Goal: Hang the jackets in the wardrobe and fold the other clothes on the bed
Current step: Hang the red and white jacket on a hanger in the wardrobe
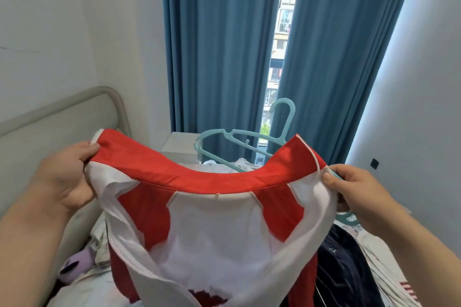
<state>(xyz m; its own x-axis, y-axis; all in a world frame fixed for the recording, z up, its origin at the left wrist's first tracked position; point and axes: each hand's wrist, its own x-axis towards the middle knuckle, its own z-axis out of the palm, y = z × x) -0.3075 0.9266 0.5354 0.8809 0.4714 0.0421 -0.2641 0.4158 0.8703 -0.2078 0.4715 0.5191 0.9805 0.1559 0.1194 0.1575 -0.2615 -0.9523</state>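
A red and white jacket [209, 227] is held up open in front of me, its red collar spread between both hands and its white lining facing me. My left hand [67, 177] grips the collar's left end. My right hand [354, 192] pinches the collar's right end and also holds a teal plastic hanger [239, 137], which sticks up behind the collar with its hook towards the window. The jacket's lower part hangs down over the bed and out of view.
Below lies the bed with a grey headboard [74, 104] at left. A dark navy garment [341, 269], pale clothes [394, 279] and a purple item [74, 264] lie on it. Blue curtains [219, 45] and a white nightstand [179, 147] stand behind.
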